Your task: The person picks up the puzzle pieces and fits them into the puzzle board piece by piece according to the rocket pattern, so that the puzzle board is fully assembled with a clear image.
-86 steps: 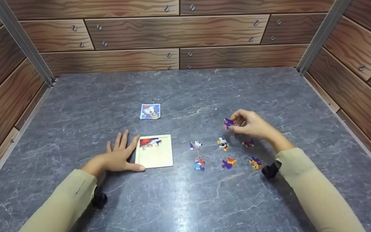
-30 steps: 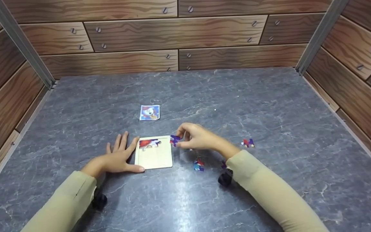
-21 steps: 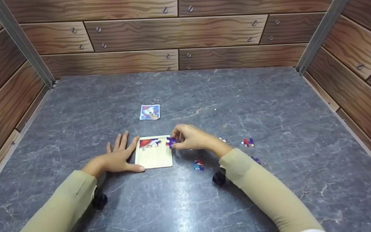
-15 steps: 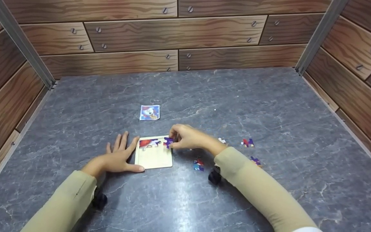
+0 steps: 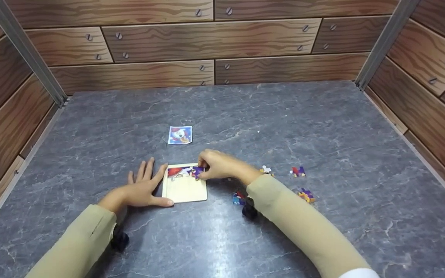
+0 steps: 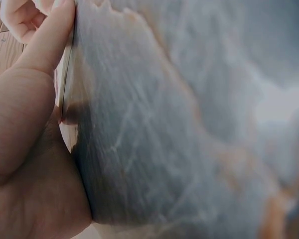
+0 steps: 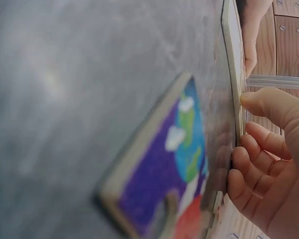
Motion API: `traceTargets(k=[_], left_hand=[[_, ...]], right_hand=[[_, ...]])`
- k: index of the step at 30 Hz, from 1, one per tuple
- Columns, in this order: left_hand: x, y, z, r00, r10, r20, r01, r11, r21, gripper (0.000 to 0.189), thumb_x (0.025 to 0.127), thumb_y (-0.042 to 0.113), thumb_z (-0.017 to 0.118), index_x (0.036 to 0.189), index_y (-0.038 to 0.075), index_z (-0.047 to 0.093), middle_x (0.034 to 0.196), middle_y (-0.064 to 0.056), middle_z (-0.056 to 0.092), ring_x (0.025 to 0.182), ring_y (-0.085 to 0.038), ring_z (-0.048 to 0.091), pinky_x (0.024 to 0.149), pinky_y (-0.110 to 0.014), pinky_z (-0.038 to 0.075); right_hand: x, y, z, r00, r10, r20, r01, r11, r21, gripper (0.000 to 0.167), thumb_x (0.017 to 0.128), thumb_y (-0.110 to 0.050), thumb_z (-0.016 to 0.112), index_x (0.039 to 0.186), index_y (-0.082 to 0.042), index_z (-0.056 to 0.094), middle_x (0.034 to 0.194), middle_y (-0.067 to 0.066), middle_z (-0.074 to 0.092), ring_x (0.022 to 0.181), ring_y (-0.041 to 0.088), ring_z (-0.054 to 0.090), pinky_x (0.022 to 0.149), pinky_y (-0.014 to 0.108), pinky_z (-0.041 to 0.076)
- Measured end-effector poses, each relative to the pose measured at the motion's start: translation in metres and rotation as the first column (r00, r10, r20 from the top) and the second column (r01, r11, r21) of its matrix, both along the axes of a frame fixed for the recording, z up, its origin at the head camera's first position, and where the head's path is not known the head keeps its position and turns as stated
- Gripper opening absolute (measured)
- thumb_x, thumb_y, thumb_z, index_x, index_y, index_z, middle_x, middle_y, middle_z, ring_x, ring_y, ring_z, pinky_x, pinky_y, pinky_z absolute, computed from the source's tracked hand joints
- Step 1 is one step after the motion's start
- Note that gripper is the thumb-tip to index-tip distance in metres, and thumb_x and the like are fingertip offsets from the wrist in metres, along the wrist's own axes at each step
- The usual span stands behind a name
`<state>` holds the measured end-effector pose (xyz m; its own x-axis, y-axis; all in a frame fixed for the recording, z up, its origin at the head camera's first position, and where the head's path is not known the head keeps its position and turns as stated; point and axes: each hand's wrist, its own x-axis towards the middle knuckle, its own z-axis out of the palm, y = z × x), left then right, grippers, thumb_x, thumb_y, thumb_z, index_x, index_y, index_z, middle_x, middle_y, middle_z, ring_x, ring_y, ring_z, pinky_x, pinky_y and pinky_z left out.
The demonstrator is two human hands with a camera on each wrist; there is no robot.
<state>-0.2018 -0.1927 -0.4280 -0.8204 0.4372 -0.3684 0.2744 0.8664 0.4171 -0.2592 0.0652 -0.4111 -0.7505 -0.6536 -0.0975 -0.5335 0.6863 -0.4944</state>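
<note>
The left hand (image 5: pixel 141 191) is open flat with its fingers spread, and its thumb and pointing finger touch the left side of the board (image 5: pixel 184 191). The right hand (image 5: pixel 218 166) pinches a purple piece (image 5: pixel 196 172) at the board's top right corner. That piece is right beside the red and white picture part (image 5: pixel 177 171) along the top of the board. The board lies flat on the gray table (image 5: pixel 129 116), and a small dog card (image 5: pixel 180 135) lies behind it. To the right are loose pieces: a blue piece (image 5: pixel 238 197) near the right wrist, a white piece (image 5: pixel 266 170) partly hidden by the sleeve (image 5: pixel 296 220), a red piece (image 5: pixel 298 171), and an orange piece (image 5: pixel 306 195).
</note>
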Motion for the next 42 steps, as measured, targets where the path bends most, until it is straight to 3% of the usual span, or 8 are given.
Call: traceTargets(k=[13, 21, 32, 37, 42], left_hand=[[0.0, -0.001, -0.001, 1.0, 0.002, -0.009, -0.002, 1.0, -0.014, 0.114, 0.074, 0.071, 0.058, 0.15, 0.013, -0.003, 0.146, -0.026, -0.025, 0.131, -0.043, -0.026, 0.094, -0.069, -0.014], [0.001, -0.001, -0.001, 1.0, 0.001, -0.017, -0.001, 1.0, -0.021, 0.114, 0.073, 0.071, 0.058, 0.15, 0.013, -0.002, 0.147, -0.026, -0.024, 0.131, -0.044, -0.025, 0.094, -0.069, -0.013], [-0.001, -0.001, 0.0, 1.0, -0.003, -0.01, 0.002, 1.0, -0.014, 0.113, 0.074, 0.07, 0.058, 0.15, 0.014, -0.003, 0.147, -0.025, -0.025, 0.131, -0.043, -0.026, 0.094, -0.069, -0.015], [0.0, -0.001, 0.002, 1.0, 0.0, -0.019, 0.0, 1.0, -0.019, 0.113, 0.074, 0.069, 0.059, 0.15, 0.013, -0.002, 0.147, -0.026, -0.024, 0.131, -0.044, -0.025, 0.094, -0.069, -0.014], [0.001, 0.0, 0.001, 1.0, -0.004, -0.023, 0.004, 1.0, -0.019, 0.113, 0.074, 0.07, 0.059, 0.15, 0.012, -0.002, 0.147, -0.027, -0.024, 0.131, -0.044, -0.025, 0.094, -0.069, -0.014]], right_hand=[[-0.003, -0.008, 0.0, 0.995, -0.074, 0.067, 0.079, 0.994, -0.079, 0.022, 0.075, -0.01, 0.077, 0.091, -0.003, 0.064, 0.084, 0.008, 0.063, 0.078, 0.018, 0.057, 0.071, 0.031, 0.046], [-0.003, -0.012, -0.003, 0.995, -0.09, 0.05, 0.094, 0.992, -0.085, 0.022, 0.072, -0.008, 0.076, 0.091, -0.005, 0.065, 0.075, 0.002, 0.06, 0.068, 0.014, 0.052, 0.061, 0.027, 0.042], [-0.002, -0.013, 0.003, 0.994, -0.104, 0.039, 0.105, 0.994, -0.034, 0.022, 0.072, -0.007, 0.075, 0.09, -0.005, 0.064, 0.078, 0.004, 0.061, 0.071, 0.016, 0.055, 0.063, 0.028, 0.045], [-0.001, -0.012, 0.001, 0.993, -0.117, 0.032, 0.119, 0.992, -0.042, 0.025, 0.073, -0.011, 0.076, 0.095, -0.006, 0.064, 0.079, 0.004, 0.061, 0.072, 0.016, 0.056, 0.064, 0.029, 0.046], [0.002, -0.003, 0.002, 0.995, -0.094, 0.033, 0.097, 0.989, -0.11, 0.03, 0.076, -0.013, 0.075, 0.102, -0.004, 0.063, 0.082, 0.007, 0.062, 0.073, 0.015, 0.055, 0.067, 0.03, 0.046]])
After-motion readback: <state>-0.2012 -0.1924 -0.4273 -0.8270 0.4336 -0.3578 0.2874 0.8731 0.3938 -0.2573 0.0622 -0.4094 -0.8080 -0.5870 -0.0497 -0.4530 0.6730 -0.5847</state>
